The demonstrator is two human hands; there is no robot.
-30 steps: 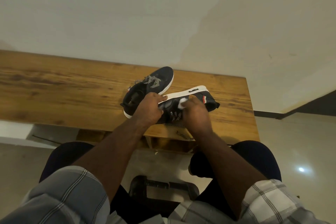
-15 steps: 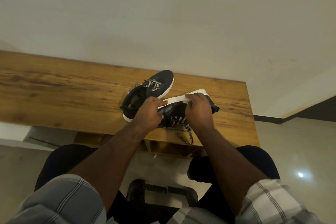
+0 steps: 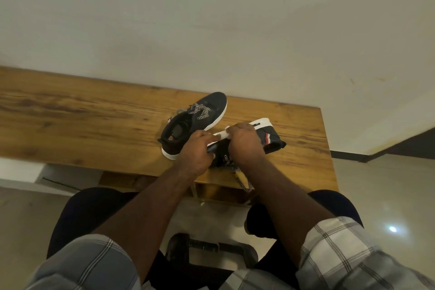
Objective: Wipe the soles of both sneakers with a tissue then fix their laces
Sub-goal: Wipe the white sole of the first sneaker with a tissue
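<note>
- The tipped sneaker [image 3: 268, 135] lies on its side near the table's [image 3: 94, 125] right front edge, long axis left-right, white sole facing away.
- Left hand [image 3: 196, 149] grips its toe end; right hand [image 3: 244, 141] presses a tissue [image 3: 227, 130] on the sole.
- The upright sneaker [image 3: 195, 122] points toward the far right corner.

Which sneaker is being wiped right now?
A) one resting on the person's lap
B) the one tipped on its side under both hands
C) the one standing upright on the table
B: the right hand presses the tissue on the tipped sneaker's white sole while the left hand grips it.
</note>
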